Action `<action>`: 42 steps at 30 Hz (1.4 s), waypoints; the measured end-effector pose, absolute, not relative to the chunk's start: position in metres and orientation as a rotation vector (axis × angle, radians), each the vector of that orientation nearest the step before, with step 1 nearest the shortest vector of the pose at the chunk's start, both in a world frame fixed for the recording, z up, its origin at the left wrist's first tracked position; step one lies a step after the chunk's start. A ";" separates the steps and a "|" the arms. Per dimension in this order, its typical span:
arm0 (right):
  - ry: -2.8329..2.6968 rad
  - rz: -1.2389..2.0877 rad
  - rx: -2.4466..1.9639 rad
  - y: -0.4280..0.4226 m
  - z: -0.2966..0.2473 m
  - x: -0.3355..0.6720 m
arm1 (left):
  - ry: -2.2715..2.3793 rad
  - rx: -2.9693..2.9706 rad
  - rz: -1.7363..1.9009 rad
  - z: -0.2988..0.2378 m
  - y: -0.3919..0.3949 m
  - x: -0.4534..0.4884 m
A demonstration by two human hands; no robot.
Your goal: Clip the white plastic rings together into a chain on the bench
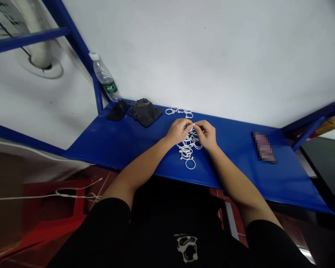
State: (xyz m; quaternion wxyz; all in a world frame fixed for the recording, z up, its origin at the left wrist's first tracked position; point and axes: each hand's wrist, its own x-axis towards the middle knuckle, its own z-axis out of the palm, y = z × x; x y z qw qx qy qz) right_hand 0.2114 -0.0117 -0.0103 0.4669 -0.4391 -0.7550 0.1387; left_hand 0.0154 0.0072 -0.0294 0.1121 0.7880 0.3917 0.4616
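My left hand (178,131) and my right hand (207,135) meet over the middle of the blue tabletop (229,137), fingers closed in a pinch. Between the fingertips is a small white ring (193,124), mostly hidden by the fingers. Below and partly behind my hands lies a loose pile of white rings (186,149), each with a small knob or eyelet on its rim. Several more white rings (181,110) lie in a short row by the wall, just beyond my left hand.
A clear water bottle (106,80) with a green label leans at the back left corner. Near it lie a black pouch (145,112) and a flat black item (118,110). A blurred-out, phone-shaped item (264,147) lies at right. A red stool (56,223) stands below left.
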 end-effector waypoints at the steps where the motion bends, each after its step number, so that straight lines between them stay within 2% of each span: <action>1: -1.857 0.336 -1.059 -0.011 -0.010 0.212 | 1.141 2.309 1.345 -0.029 0.007 0.016; 8: -1.921 0.263 -1.022 -0.008 -0.013 0.215 | 1.144 2.355 1.308 -0.024 0.009 0.013; 12: -1.931 0.125 -1.015 -0.002 -0.014 0.222 | 1.363 2.314 1.338 -0.020 0.021 -0.001; 17: -2.048 0.037 -1.023 0.006 -0.016 0.237 | 1.805 2.184 0.898 -0.018 0.034 -0.025; 20: -2.133 0.043 -1.013 0.009 -0.017 0.240 | 1.873 2.182 0.644 -0.020 0.036 -0.031; 23: -2.164 0.066 -1.045 0.010 -0.020 0.239 | 1.862 2.220 0.543 -0.024 0.034 -0.029; 28: -2.167 0.121 -1.081 0.013 -0.022 0.238 | 1.814 2.234 0.599 -0.027 0.034 -0.024; 31: -2.166 0.129 -1.078 0.011 -0.022 0.236 | 1.744 2.214 0.763 -0.025 0.033 -0.019; 35: -2.160 0.131 -1.086 0.007 -0.021 0.232 | 1.555 2.246 1.015 -0.024 0.027 -0.008; 42: -2.182 0.144 -1.069 0.007 -0.025 0.229 | 1.213 2.455 1.141 -0.030 0.015 0.007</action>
